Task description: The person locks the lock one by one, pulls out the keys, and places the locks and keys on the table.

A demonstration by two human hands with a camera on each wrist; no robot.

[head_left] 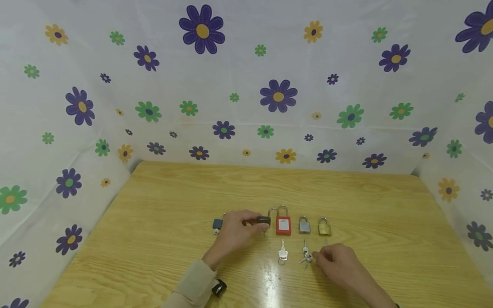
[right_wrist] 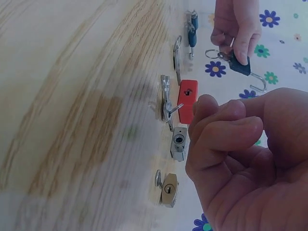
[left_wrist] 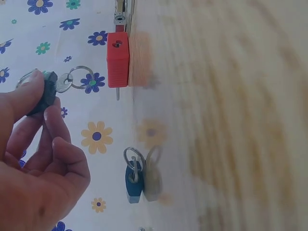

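Lifted off the table, a black padlock point(head_left: 263, 220) is pinched between the thumb and fingers of my left hand point(head_left: 235, 231). Its shackle stands unlocked, hook-shaped in the right wrist view, and a key point(left_wrist: 63, 83) with a ring sticks out of its body. My right hand point(head_left: 340, 265) hovers with loosely curled fingers beside a bunch of small keys point(head_left: 307, 258); nothing shows in its grasp. A red padlock point(head_left: 283, 226), a grey padlock point(head_left: 304, 226) and a brass padlock point(head_left: 325, 229) line up to the right of the black one.
Left of my left hand lies a blue padlock point(head_left: 217, 223) with a key at its lower end, partly covered by the hand. A larger key point(head_left: 283, 254) lies in front of the red padlock. Flower-patterned cloth point(head_left: 239, 85) walls the wooden table point(head_left: 161, 192) at the back and sides.
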